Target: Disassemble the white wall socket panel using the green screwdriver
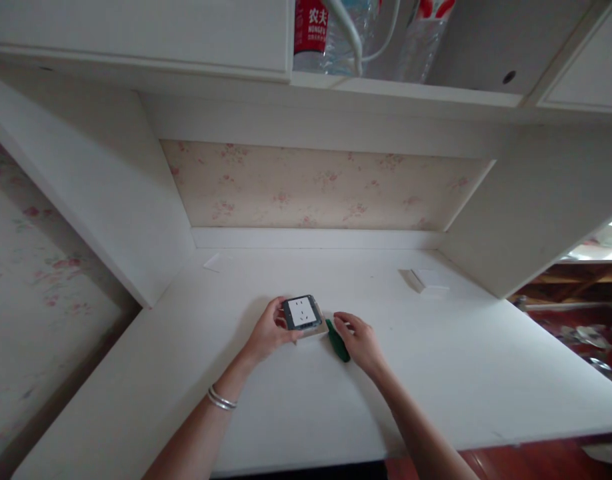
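My left hand (pixel 267 331) grips the left side of a small wall socket (pixel 301 312) with a white face and a dark grey frame, holding it just above the white desk (pixel 436 373). A pale plate (pixel 312 331) lies under the socket. My right hand (pixel 360 340) is closed round a green-handled screwdriver (pixel 338 341), whose tip points at the socket's right edge. A silver bangle sits on my left wrist.
A white square cover plate (pixel 429 280) lies at the desk's back right. A small white scrap (pixel 213 262) rests at the back left. Overhead, a shelf holds plastic water bottles (pixel 326 33) and a white cable. Side panels wall in the desk on both sides.
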The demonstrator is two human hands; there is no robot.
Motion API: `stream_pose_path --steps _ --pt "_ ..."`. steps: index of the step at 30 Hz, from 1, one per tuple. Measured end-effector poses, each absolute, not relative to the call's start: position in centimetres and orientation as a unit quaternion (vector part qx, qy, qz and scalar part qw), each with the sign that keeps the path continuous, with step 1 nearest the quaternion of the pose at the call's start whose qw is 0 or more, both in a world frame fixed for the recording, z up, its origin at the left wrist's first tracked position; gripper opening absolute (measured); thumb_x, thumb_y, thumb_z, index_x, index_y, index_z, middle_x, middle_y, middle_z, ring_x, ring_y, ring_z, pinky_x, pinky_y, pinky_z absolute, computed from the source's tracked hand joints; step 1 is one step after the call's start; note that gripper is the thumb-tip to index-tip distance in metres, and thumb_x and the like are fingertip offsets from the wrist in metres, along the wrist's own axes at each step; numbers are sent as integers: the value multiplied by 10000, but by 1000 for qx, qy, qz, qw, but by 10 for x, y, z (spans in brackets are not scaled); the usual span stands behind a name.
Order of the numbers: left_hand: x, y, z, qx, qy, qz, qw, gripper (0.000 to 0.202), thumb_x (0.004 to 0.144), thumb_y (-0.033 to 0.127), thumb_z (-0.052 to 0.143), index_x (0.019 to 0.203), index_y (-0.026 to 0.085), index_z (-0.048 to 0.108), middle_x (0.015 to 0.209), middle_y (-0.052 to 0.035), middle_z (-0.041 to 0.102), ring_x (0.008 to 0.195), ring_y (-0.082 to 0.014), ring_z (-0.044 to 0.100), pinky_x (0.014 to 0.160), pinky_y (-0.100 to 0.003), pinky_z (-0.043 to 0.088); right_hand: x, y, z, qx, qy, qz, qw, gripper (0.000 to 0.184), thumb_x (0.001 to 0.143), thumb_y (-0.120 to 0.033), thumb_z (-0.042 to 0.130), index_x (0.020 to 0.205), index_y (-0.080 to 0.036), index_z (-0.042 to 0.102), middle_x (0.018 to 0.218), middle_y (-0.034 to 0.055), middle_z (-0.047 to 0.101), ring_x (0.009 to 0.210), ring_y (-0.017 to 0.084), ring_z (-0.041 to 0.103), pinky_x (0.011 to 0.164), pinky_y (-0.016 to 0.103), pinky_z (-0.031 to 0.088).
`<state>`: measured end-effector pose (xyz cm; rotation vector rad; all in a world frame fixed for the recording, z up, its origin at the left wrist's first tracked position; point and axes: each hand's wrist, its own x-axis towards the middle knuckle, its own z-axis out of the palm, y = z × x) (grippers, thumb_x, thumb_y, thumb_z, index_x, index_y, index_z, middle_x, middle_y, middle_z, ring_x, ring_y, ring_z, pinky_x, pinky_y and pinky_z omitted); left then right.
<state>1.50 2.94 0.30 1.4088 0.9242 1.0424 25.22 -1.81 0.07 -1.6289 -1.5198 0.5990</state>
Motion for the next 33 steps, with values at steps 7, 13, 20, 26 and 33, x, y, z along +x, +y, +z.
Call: stream_pose_path --steps 7,13,20,26,33 --pt "17 31 0 593 381 442 555 882 562 279 856 1287 178 366 1140 -111 573 965 -214 577 751 -299 496 230 14 16 -609 -572 315 451 419 861 -521 485 1081 -229 689 1059 55 707 1013 224 629 928 365 456" --pt "22 30 -1 607 361 448 549 851 581 284 852 1277 182 373 1185 -125 555 1067 -239 557 876 -335 456 224 10 15 -590 -615 335 401 432 881 -509 459 1110 -224 689 1063 70 699 991 231 626 876 347 466" --pt "24 29 1 582 342 452 583 869 588 249 853 1304 201 362 1248 -131 538 1133 -256 534 934 -366 447 232 1 25 -553 -614 409 388 475 842 -469 534 1249 -232 597 1116 45 682 1034 234 606 930 370 439" --pt "24 26 5 570 345 452 594 896 592 228 848 1346 212 365 1281 -132 534 1172 -265 522 969 -383 439 228 0 25 -488 -563 494 449 462 818 -445 582 1223 -227 617 1122 22 680 1062 234 595 953 364 432" --pt "27 22 5 553 349 438 616 993 613 238 836 1440 221 287 1326 -137 520 1195 -266 518 998 -388 434 228 -3 21 -484 -500 537 477 485 788 -434 639 1215 -206 621 910 26 708 745 158 614 685 276 489"
